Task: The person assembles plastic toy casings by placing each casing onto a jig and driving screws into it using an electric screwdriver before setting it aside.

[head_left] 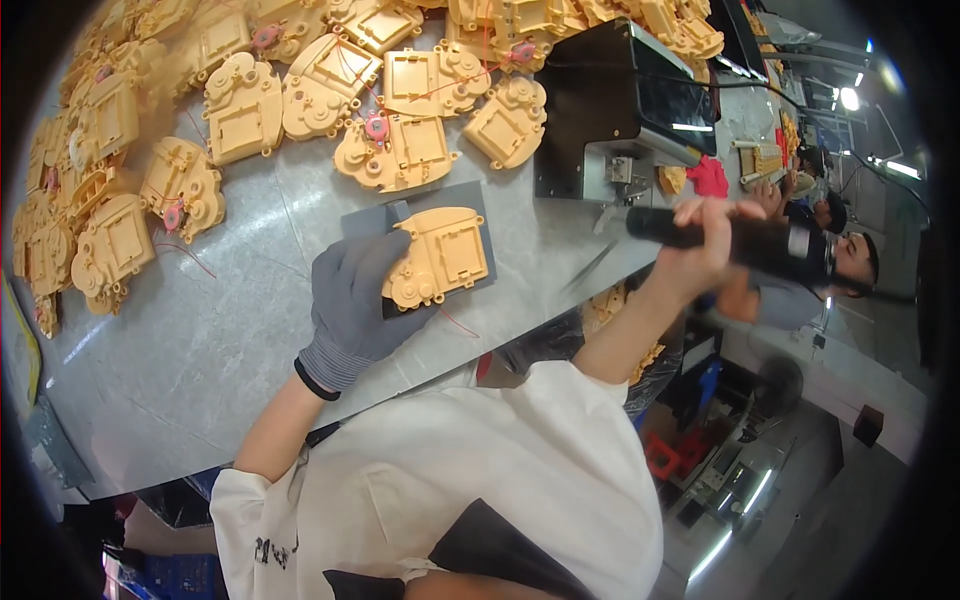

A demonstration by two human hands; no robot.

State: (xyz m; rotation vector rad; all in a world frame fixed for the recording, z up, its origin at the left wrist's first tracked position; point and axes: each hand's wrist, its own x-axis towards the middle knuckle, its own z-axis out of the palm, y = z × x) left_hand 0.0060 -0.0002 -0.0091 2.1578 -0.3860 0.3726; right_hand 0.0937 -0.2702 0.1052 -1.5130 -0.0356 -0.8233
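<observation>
Under the gloved left hand (352,292) and extending to its right, a yellow plastic housing (445,255) lies on a dark grey plate (463,196), rectangular recess upward. The hand is partly closed on the housing, fingers over its left side and thumb along the near side. A thin red wire (460,323) trails beyond the thumb. Well to the right of this hand, the bare right hand (706,238) is curled around a black electric screwdriver (775,248), whose tip is too blurred to make out. Beyond the right hand and to its left stands a black box-shaped machine (585,115). Ahead of the left hand and to its left, similar housings (243,108) crowd the grey worktable (220,335).
</observation>
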